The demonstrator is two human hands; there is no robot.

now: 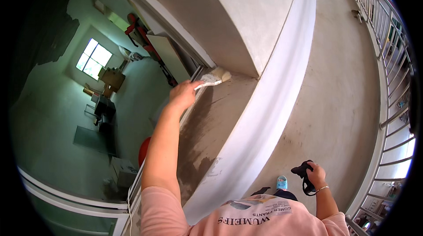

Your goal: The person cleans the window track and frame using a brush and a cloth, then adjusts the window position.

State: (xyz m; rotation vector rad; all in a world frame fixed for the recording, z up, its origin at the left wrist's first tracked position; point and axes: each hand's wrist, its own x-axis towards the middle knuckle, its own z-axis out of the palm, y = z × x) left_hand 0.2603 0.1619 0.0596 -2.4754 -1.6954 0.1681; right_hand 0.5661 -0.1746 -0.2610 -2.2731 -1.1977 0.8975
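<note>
My left hand point(183, 94) reaches out over the windowsill and grips the white handle of a wide flat brush point(211, 79). The pale bristles touch the far corner of the concrete sill point(228, 98), where it meets the window frame and the side wall. Dark wet patches spread over the nearer part of this sill. Low by my right side, my right hand point(316, 172) holds a bunched black cloth item point(302, 169) with a strap or loop hanging down.
A white wall face point(261, 120) drops from the sill to the concrete walkway floor point(337, 87). Metal railings point(385, 90) run along the right. Through the open window lies a room with cardboard boxes point(112, 79), a leaning board point(168, 55) and red equipment point(142, 37).
</note>
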